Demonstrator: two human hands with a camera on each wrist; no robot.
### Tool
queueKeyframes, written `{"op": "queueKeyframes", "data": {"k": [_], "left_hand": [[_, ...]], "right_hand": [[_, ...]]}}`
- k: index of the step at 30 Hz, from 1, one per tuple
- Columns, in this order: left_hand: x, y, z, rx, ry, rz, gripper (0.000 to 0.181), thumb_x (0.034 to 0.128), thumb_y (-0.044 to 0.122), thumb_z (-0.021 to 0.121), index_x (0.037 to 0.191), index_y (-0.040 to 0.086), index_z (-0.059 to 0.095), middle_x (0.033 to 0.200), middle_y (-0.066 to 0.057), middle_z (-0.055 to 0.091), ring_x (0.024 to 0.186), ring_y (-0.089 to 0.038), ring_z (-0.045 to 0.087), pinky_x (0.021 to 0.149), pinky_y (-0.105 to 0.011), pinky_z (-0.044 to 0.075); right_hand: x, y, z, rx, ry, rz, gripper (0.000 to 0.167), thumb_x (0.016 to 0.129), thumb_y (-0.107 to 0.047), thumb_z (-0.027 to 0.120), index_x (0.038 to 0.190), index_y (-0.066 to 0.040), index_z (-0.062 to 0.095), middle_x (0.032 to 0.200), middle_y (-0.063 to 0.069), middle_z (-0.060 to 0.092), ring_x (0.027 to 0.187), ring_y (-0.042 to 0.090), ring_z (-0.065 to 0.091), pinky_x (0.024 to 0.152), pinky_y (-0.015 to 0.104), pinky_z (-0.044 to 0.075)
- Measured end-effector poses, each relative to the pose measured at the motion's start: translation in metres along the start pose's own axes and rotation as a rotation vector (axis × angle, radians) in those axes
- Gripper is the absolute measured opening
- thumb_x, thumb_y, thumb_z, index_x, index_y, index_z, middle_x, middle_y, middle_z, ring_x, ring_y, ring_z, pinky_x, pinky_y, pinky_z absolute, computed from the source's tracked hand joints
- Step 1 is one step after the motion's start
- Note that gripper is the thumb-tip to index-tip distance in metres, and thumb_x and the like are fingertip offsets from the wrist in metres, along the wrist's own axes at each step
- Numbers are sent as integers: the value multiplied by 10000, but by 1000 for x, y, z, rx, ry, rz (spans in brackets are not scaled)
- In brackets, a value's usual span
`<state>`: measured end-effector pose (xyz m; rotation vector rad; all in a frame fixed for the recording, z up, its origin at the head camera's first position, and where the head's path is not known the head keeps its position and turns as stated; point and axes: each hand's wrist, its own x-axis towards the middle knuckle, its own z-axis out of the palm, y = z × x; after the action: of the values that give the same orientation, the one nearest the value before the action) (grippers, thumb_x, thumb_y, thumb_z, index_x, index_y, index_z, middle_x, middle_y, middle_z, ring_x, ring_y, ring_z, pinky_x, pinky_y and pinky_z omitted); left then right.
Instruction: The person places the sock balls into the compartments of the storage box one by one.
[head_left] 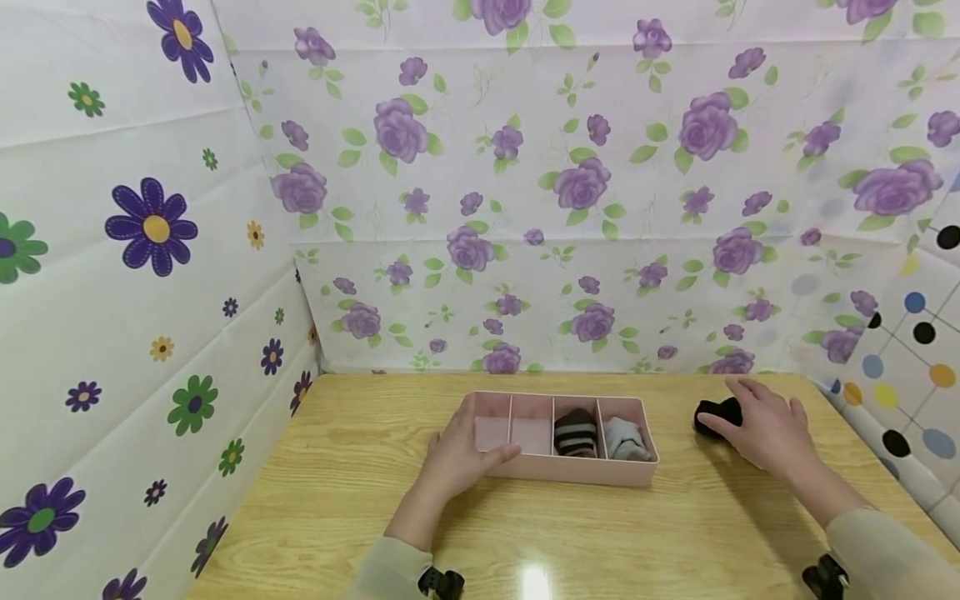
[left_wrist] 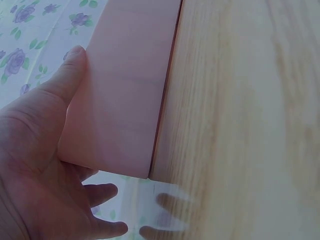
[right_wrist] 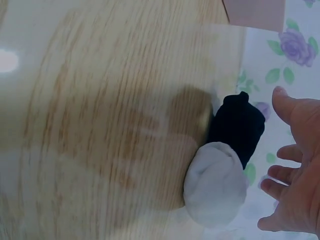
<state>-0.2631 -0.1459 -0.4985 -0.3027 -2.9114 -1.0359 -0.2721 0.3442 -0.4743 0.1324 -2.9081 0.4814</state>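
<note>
A pink divided box (head_left: 570, 471) stands on the table, a striped dark sock (head_left: 576, 433) and a grey sock (head_left: 626, 439) in its two right compartments. My left hand (head_left: 461, 450) holds its left end, thumb at the front rim; in the left wrist view the hand (left_wrist: 45, 150) has its lower fingertips spread past the pink wall (left_wrist: 120, 90). At the right, my right hand (head_left: 772, 425) hovers at a black rolled sock (head_left: 716, 417). The right wrist view shows that hand (right_wrist: 305, 155) with fingers apart, beside the black sock (right_wrist: 237, 125) and a whitish one (right_wrist: 215, 185), gripping neither.
The wooden table (head_left: 337, 500) meets a rose-patterned cloth (head_left: 525, 292) at the back. Flowered cloth (head_left: 157, 333) hangs at the left, dotted cloth (head_left: 915, 367) at the right. A corner of the pink box (right_wrist: 257, 12) shows in the right wrist view.
</note>
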Motion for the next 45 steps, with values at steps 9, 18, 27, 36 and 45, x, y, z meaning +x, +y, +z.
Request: {"op": "queueKeyframes", "data": {"k": [9, 18, 27, 36, 45], "left_hand": [[-1, 0, -2, 0, -3, 8, 1257, 933, 708, 785, 1772, 44, 127, 1808, -198, 224, 1645, -394, 282, 1248, -809, 158], [-1, 1, 0, -1, -7, 5, 1245, 939, 676, 800, 1776, 56, 117, 1810, -191, 222, 1639, -394, 297, 1249, -805, 160], [-1, -1, 1, -5, 1, 8, 1259, 927, 697, 800, 1776, 57, 123, 1809, -180, 229, 1634, -392, 311, 1243, -810, 173], [-1, -1, -1, -6, 2, 2, 1249, 930, 681, 807, 1778, 67, 126, 1811, -172, 227, 1637, -389, 305, 1249, -804, 166], [-1, -1, 0, -9, 2, 6, 1257, 926, 699, 800, 1777, 64, 128, 1809, -176, 232, 1634, -392, 312, 1249, -805, 163]], "right_hand": [[4, 10, 7, -10, -57, 42, 1059, 1035, -689, 660, 1670, 91, 330, 1599, 468, 332, 1388, 736, 339, 1122, 910, 89], [6, 20, 17, -10, -99, 45, 1111, 1009, -701, 691, 1662, 119, 324, 1581, 492, 337, 1362, 720, 414, 1087, 929, 116], [6, 22, 20, 14, -134, 33, 1060, 1030, -698, 660, 1660, 99, 359, 1590, 478, 347, 1388, 709, 400, 1083, 931, 109], [4, 18, 24, -12, -106, -10, 1093, 960, -668, 777, 1634, 108, 405, 1580, 460, 382, 1369, 685, 446, 1084, 932, 126], [2, 15, 30, -16, -81, -29, 1018, 962, -593, 816, 1597, 118, 458, 1555, 446, 431, 1355, 673, 470, 1084, 937, 119]]}}
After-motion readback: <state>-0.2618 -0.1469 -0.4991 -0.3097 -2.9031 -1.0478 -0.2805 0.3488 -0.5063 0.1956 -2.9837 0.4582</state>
